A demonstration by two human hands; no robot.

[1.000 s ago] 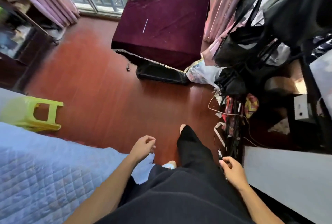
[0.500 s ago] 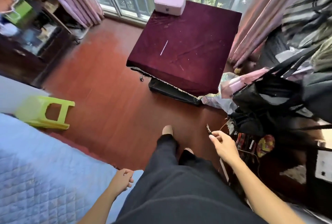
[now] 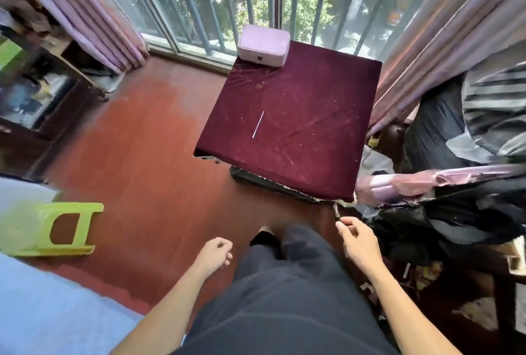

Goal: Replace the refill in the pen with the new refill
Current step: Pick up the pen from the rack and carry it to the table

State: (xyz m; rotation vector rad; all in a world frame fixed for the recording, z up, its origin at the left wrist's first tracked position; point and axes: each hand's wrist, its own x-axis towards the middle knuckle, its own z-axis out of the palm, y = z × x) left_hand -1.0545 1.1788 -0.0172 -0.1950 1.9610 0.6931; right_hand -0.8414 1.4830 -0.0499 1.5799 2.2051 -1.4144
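A thin white refill [image 3: 258,124] lies alone on the maroon velvet table [image 3: 318,115], near its left-centre. My right hand [image 3: 359,241] is shut on a dark pen [image 3: 336,210], whose end sticks up from my fingers just below the table's near right corner. My left hand [image 3: 215,255] hangs loosely curled and holds nothing, low over the red floor beside my dark trouser leg. Both hands are well short of the refill.
A pink case [image 3: 263,45] sits at the table's far left corner by the barred window. A green plastic stool [image 3: 54,229] lies on its side at left, next to a blue quilted bed [image 3: 51,315]. Piled dark bags and clothes [image 3: 444,221] crowd the right side.
The view has risen and closed in on the table as I step forward. My right hand with the pen has lifted from beside my hip toward the table's near corner.
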